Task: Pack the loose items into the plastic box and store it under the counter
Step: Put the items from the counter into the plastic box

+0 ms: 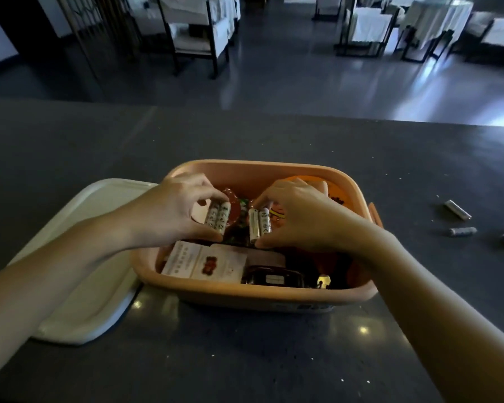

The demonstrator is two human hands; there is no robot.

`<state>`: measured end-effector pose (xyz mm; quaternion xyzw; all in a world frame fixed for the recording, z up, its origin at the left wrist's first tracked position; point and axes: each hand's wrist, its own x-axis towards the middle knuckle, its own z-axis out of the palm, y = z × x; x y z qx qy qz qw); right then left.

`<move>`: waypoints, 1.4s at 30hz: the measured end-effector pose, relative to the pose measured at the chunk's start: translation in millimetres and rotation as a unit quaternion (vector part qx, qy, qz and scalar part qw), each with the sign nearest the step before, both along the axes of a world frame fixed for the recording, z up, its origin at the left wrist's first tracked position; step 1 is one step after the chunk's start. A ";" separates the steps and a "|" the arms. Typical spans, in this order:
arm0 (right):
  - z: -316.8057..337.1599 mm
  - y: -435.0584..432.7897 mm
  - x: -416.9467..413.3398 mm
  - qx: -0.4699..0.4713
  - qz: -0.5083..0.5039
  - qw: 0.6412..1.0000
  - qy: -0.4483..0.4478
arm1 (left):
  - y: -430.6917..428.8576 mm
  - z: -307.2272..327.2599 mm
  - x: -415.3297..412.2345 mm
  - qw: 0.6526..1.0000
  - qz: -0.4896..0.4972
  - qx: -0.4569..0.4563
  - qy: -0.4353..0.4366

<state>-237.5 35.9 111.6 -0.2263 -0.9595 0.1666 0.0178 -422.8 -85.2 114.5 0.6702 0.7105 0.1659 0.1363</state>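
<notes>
The box (245,298), orange plastic and open-topped, stands on the counter (245,359) directly in front of the person, its left edge touching or overlapping the lid (85,309), a white tray-shaped piece lying flat on the counter. Both hands are over the box interior. The left hand (172,207) pinches 2 white batteries (218,218) side by side, thumb at the near ends and fingers curled over the far ends. The right hand (297,216) pinches a second pair (259,223) in the same way, thumb at the near ends, fingers curled over the top. The 2 pairs are close together but apart, near the middle of the box. Inside, along the near wall, lie 2 white cards (204,261), one with a red mark, and just right of them a black item (274,277); orange and red items fill the far half, their kind not readable. On the counter to the right of the box, well apart from it, lie 3 loose cells (458,210), each separate. Beyond the counter, chairs (198,33) with white covers stand on a dark floor.
</notes>
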 end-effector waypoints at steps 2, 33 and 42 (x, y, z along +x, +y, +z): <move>-6.0 -1.5 -8.6 0.005 0.010 1.000 -0.020 | -4.6 -7.0 -6.7 1.000 0.005 -0.008 -0.013; 4.6 13.6 108.2 0.025 -0.090 0.993 -0.075 | 43.2 -26.9 117.8 0.993 -0.107 -0.004 -0.056; 10.4 29.0 125.1 -0.019 -0.115 0.993 -0.018 | 54.1 -13.5 110.3 0.990 -0.097 0.004 -0.105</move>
